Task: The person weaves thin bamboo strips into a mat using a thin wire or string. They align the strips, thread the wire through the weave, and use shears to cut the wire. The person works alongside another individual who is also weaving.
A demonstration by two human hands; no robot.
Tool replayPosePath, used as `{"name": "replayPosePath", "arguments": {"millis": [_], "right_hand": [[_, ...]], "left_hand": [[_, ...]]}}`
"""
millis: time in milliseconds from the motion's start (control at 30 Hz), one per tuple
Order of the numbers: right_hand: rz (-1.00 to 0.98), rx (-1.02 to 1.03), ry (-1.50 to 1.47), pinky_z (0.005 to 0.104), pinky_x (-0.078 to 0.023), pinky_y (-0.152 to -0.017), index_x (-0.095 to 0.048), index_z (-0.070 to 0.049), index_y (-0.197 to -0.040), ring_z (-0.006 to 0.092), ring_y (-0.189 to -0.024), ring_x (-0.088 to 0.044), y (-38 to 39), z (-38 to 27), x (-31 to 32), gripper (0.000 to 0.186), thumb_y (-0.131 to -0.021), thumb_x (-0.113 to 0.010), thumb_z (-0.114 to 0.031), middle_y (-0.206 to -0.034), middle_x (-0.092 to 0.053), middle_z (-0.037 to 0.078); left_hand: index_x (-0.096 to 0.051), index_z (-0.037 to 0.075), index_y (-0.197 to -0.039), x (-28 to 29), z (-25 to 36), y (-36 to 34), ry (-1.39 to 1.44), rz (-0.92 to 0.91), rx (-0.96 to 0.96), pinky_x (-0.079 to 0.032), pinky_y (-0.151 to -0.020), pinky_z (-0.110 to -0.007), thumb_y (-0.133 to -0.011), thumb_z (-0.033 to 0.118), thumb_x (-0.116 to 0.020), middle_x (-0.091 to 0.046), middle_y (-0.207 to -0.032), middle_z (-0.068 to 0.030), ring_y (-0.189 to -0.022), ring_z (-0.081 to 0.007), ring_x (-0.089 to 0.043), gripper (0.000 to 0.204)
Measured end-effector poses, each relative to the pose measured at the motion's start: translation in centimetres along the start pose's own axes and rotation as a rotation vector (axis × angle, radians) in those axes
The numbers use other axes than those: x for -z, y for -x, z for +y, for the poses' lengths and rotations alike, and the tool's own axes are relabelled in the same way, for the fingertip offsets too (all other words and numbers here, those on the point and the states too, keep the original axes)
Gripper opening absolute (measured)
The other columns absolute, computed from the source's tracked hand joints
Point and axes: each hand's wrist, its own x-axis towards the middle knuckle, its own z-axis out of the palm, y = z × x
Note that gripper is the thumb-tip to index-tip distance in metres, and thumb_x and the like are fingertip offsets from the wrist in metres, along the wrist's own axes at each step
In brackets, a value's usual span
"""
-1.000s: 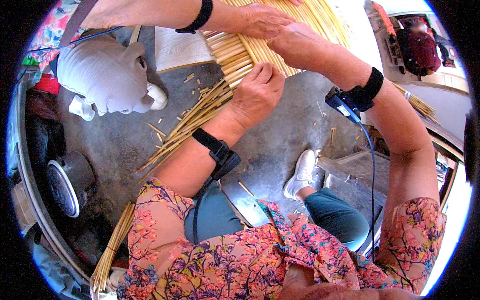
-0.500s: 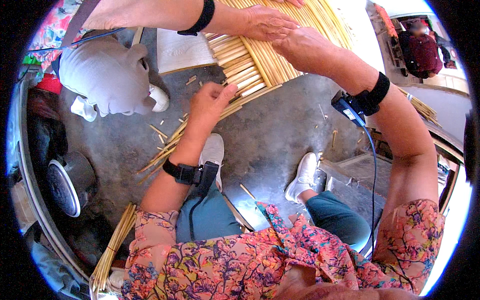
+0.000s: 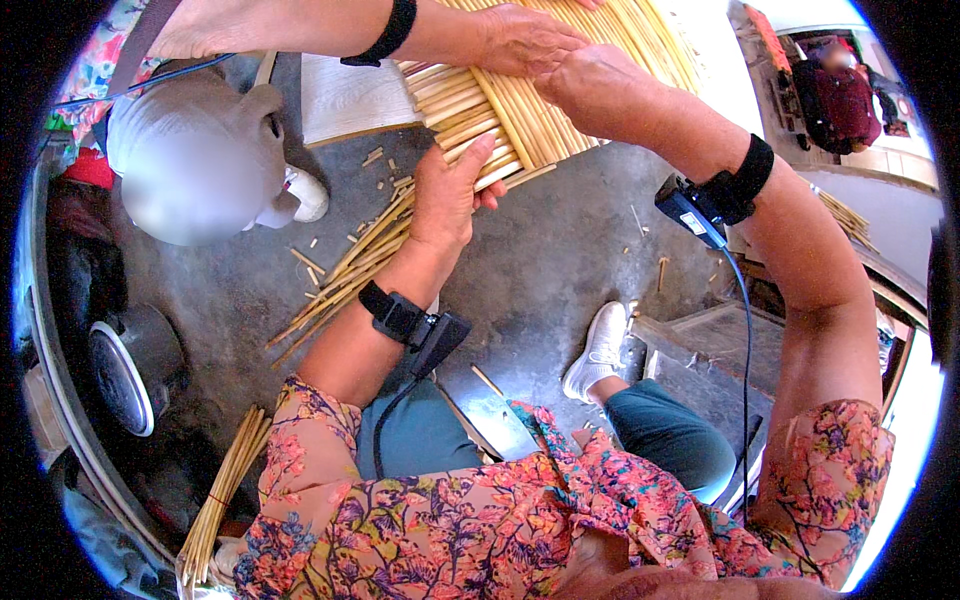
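Note:
A woven panel of yellow reed-like stalks lies at the top middle, with pale stalk ends along its near left edge. My left hand is closed on that edge, thumb on top and fingers curled below. Several loose long stalks slant down to the left under my left forearm. Higher up, my right hand rests on the panel with bent fingers, meeting a co-worker's hand. My right fingertips are hidden, so what they hold cannot be made out. Another fingertip shows at the top edge.
A co-worker in a pale cap leans in at the left, near a whitish board. A lidded pot and a tied stalk bundle stand lower left. Stalk scraps litter the grey floor. Another person is far right.
My left hand has moved slightly right and turned, its thumb now lying over the panel's edge stalks. My right hand and the co-worker's hand have barely shifted.

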Motion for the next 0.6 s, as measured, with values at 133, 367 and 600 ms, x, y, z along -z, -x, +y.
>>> {"name": "replayPosePath", "arguments": {"millis": [133,367,600], "right_hand": [[-0.051,-0.043,-0.01,0.0378,-0.049,-0.059,-0.06,-0.005,-0.073,0.0294,-0.07,-0.063,-0.2,-0.3,0.2,0.008,-0.069,-0.056,0.0,-0.07,-0.062,0.014],[-0.175,-0.065,0.01,0.0393,-0.05,-0.061,-0.059,-0.004,-0.071,0.0315,-0.068,-0.063,-0.3,-0.1,-2.5,0.004,-0.068,-0.057,-0.003,-0.066,-0.061,0.015],[-0.227,-0.128,0.055,0.0383,-0.05,-0.06,-0.057,-0.003,-0.069,0.0303,-0.066,-0.063,-0.9,-2.3,-2.0,0.005,-0.07,-0.057,-0.007,-0.063,-0.06,0.016]], "left_hand": [[-0.055,0.005,-0.096,0.0,-0.1,0.0,0.016,0.015,-0.028,-0.04,-0.035,-0.02,-0.083,0.023,-0.063,-0.061,-0.07,-0.004,-0.046,-0.0099,-0.054,0.023],[-0.056,0.005,-0.094,-0.1,-0.3,-0.1,0.025,0.024,-0.052,-0.039,-0.034,-0.02,-0.083,0.023,-0.063,-0.061,-0.07,-0.0029,-0.045,-0.0092,-0.053,0.022],[-0.057,0.005,-0.092,0.1,-0.1,0.0,0.023,0.016,-0.028,-0.037,-0.034,-0.02,-0.084,0.02,-0.062,-0.06,-0.069,-0.002,-0.045,-0.0081,-0.051,0.018]]}}
